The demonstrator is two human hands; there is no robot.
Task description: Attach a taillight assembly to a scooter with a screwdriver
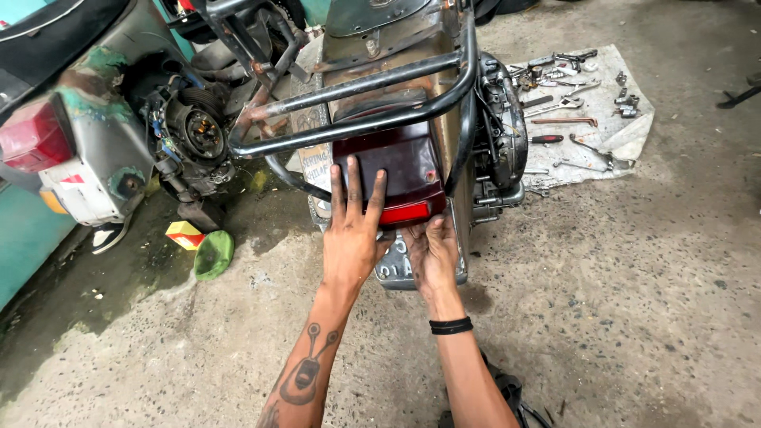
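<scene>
Both our hands on the scooter's tail lamp

Our left hand (351, 238) lies flat, fingers spread, on the dark red tail lamp (396, 170) under the black rack (372, 99); our right hand (430, 254) pinches its lower edge.

Two bare hands press on the back of an old scooter (396, 47). The left hand (353, 230) lies flat on the dark red tail light (404, 170), fingers spread. The right hand (432, 254) cups the light from below, over a number plate (396, 269). Black bars (357, 107) curve above the light. Tools (567, 103) lie on a cloth (634, 131) on the floor. A green cup (212, 254) sits near another scooter (87, 135).
</scene>
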